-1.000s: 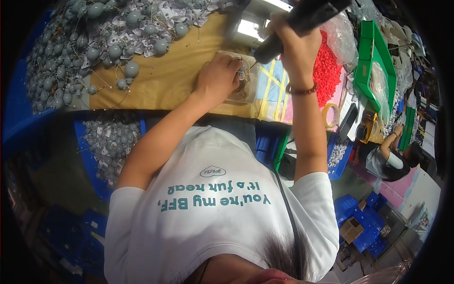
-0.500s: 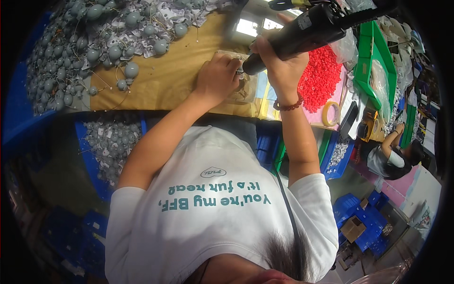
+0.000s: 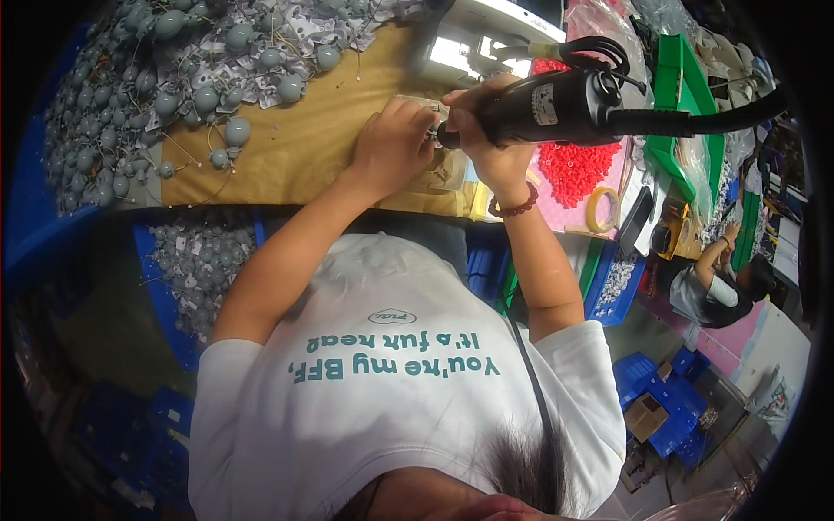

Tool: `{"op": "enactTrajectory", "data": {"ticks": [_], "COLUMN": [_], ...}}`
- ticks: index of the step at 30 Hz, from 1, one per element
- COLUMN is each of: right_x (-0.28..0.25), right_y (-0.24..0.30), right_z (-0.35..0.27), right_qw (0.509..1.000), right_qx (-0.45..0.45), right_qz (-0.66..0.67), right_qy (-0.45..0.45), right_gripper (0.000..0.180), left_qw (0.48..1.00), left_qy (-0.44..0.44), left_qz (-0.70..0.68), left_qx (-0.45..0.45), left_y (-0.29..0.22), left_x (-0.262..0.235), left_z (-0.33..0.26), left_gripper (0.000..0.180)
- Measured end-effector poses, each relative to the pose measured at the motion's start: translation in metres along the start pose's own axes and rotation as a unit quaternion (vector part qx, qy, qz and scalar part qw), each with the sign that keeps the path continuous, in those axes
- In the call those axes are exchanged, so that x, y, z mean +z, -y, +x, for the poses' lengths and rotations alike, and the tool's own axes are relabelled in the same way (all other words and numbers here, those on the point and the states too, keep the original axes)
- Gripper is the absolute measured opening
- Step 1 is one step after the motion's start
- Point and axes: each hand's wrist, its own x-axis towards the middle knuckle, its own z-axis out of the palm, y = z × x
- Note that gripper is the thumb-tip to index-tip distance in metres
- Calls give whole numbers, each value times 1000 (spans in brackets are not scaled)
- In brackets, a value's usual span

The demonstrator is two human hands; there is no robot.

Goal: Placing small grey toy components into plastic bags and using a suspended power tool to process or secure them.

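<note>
Work is under way at the frame's upper centre, where my right hand grips a black, cylindrical, plastic-looking corded tool, its nose meeting my curled left hand, hold unclear, while wired, round grey pieces heap upper left, finished or not I cannot tell.
</note>
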Motion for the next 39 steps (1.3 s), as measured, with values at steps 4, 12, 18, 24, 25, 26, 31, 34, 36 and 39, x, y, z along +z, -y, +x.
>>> {"op": "enactTrajectory", "data": {"ticks": [4, 12, 18, 24, 25, 26, 31, 34, 36, 39], "right_x": [0, 3, 2, 1, 0, -1, -22, -55, -85, -101], "right_y": [-7, 2, 3, 15, 18, 19, 18, -1, -25, -46], "right_z": [-3, 2, 3, 7, 7, 7, 14, 21, 20, 11], "right_qw": [998, 999, 999, 998, 997, 997, 977, 948, 932, 912], "right_qx": [-15, 12, 14, 66, 69, 72, 123, 145, 161, 152], "right_qz": [-56, -37, -37, 14, 25, 36, 89, 80, 84, 77], "right_qy": [6, 1, -8, -9, -12, -15, -153, -272, -314, -374], "right_gripper": [34, 25, 21, 22, 23, 24, 28, 26, 20, 27], "left_qw": [1000, 999, 999, 999, 999, 999, 998, 998, 998, 998], "left_qy": [-23, -32, -21, -40, -38, -36, -20, -15, -16, -26], "left_qz": [-8, -23, -23, -5, -7, -8, 9, -14, -45, -55], "left_qx": [11, 4, -20, -12, -19, -25, -54, -53, -45, -14], "left_y": [2, 0, -4, -2, -2, -2, -10, -12, -12, -9], "left_x": [4, 3, 1, 8, 9, 10, 5, 0, -1, 0], "left_z": [1, 1, 0, -3, -4, -5, -6, -6, -7, -11], "left_gripper": [34, 38, 40, 41, 43, 45, 42, 37, 35, 32]}}
